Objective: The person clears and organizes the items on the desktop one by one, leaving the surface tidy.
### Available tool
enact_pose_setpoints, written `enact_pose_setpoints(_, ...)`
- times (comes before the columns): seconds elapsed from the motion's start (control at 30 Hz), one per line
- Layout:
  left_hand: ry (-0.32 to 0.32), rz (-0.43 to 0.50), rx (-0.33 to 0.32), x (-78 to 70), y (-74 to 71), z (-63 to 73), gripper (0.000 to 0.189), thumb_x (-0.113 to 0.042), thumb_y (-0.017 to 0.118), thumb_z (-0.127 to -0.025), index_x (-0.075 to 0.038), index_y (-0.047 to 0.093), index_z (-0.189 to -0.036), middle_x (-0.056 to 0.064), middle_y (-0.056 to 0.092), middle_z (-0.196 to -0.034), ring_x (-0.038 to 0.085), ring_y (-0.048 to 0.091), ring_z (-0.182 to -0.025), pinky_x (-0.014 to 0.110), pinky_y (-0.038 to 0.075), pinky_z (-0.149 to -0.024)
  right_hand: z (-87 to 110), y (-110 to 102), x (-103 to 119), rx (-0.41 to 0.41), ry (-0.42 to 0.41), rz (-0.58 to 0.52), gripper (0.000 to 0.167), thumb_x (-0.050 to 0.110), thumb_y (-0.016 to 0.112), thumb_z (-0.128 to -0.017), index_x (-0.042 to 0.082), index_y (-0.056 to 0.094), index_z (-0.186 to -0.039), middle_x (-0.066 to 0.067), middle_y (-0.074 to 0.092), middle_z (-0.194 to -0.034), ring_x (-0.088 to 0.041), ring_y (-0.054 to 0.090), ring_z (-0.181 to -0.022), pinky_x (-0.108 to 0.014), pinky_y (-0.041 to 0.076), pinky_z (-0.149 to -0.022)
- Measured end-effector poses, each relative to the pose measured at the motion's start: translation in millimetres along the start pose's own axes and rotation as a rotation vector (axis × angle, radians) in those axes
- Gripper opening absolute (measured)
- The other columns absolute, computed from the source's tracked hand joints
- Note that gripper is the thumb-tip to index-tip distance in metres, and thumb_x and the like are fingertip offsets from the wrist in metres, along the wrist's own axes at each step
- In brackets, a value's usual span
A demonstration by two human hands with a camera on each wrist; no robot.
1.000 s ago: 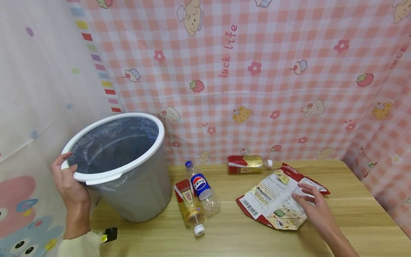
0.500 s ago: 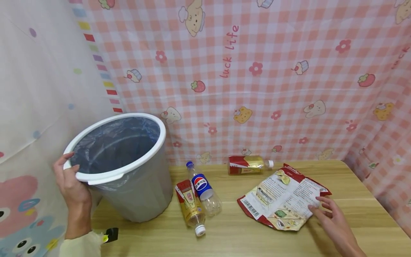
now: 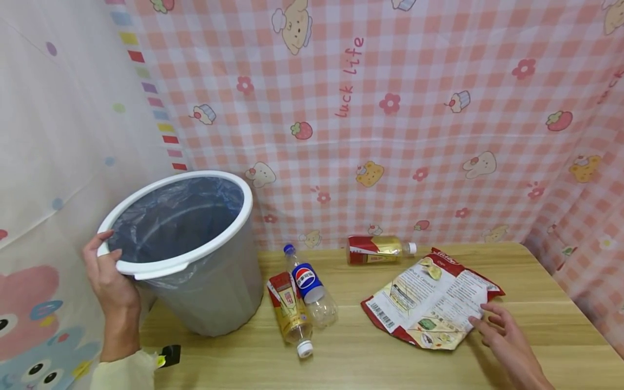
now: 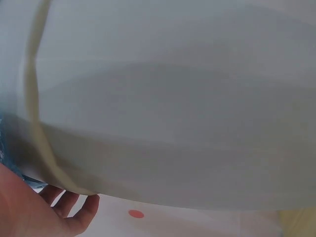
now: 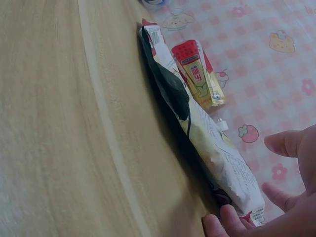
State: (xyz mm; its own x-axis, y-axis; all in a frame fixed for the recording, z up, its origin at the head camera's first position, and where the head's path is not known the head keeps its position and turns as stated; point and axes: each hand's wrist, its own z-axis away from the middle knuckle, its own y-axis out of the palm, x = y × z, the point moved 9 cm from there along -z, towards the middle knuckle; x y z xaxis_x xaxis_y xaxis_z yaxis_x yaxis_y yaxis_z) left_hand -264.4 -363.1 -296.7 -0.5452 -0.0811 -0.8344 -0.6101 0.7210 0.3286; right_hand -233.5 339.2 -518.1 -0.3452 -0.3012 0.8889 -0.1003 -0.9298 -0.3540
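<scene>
My left hand (image 3: 111,279) grips the white rim of a grey trash bin (image 3: 209,303) at the left; the bin tilts and has a clear liner bag (image 3: 170,222) inside. In the left wrist view the fingers (image 4: 89,210) curl at the edge of its wall. A red and white chip bag (image 3: 429,303) lies on the table at the right, back side up. My right hand (image 3: 507,338) is at its right edge with fingers spread and relaxed. The right wrist view shows thumb and fingers apart around the end of the bag (image 5: 217,158).
Between bin and bag lie a Pepsi bottle (image 3: 309,287) with a blue cap and a red-and-gold labelled bottle (image 3: 290,311). Another red-and-gold bottle (image 3: 377,249) lies by the back curtain (image 3: 317,162). The wooden table (image 3: 341,363) ends at the right.
My right hand has drawn back from over the chip bag to its right edge, moving right and slightly down. My left hand keeps its hold on the bin.
</scene>
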Motion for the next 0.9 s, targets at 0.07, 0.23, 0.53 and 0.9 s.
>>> enact_pose_setpoints(0.07,0.001,-0.009,0.002,-0.1,0.4,0.2,0.038,-0.007,0.037,-0.092,-0.012,0.059,-0.122,0.003,0.055,-0.117,0.014,0.054,-0.096,0.018,0.04,-0.078,-0.7,2,-1,0.006,0.011,0.0,0.079,0.047,0.052,-0.1,0.0,0.015,-0.152,-0.036,0.008,-0.155,-0.047,0.025,-0.138,-0.018,0.046,-0.079)
enact_pose_setpoints(0.23,0.0,-0.008,-0.004,-0.3,0.2,0.5,0.038,-0.007,0.037,-0.092,-0.013,0.06,-0.122,0.004,0.055,-0.116,0.014,0.054,-0.096,0.018,0.04,-0.078,-2.4,5,-2,0.016,0.028,0.001,0.08,0.047,0.051,-0.1,0.0,0.013,-0.153,-0.035,0.01,-0.155,-0.046,0.027,-0.137,-0.022,0.048,-0.082)
enact_pose_setpoints(0.53,0.005,0.016,0.001,-0.8,1.8,0.0,0.038,-0.007,0.037,-0.091,-0.011,0.059,-0.122,0.005,0.055,-0.117,0.015,0.054,-0.098,0.019,0.041,-0.08,-3.6,13,-3,0.035,0.031,-0.015,0.085,0.046,0.053,-0.1,-0.001,0.007,-0.154,-0.034,0.018,-0.154,-0.04,0.034,-0.134,-0.018,0.046,-0.081)
enact_pose_setpoints(0.9,-0.006,0.024,-0.011,-0.3,0.6,0.4,0.038,-0.007,0.036,-0.091,-0.012,0.06,-0.12,0.005,0.056,-0.116,0.015,0.054,-0.098,0.019,0.041,-0.08,-2.8,22,4,0.027,-0.005,-0.015,0.077,0.037,0.057,-0.1,-0.002,0.015,-0.152,-0.029,0.035,-0.145,0.004,0.051,-0.096,-0.017,0.048,-0.082)
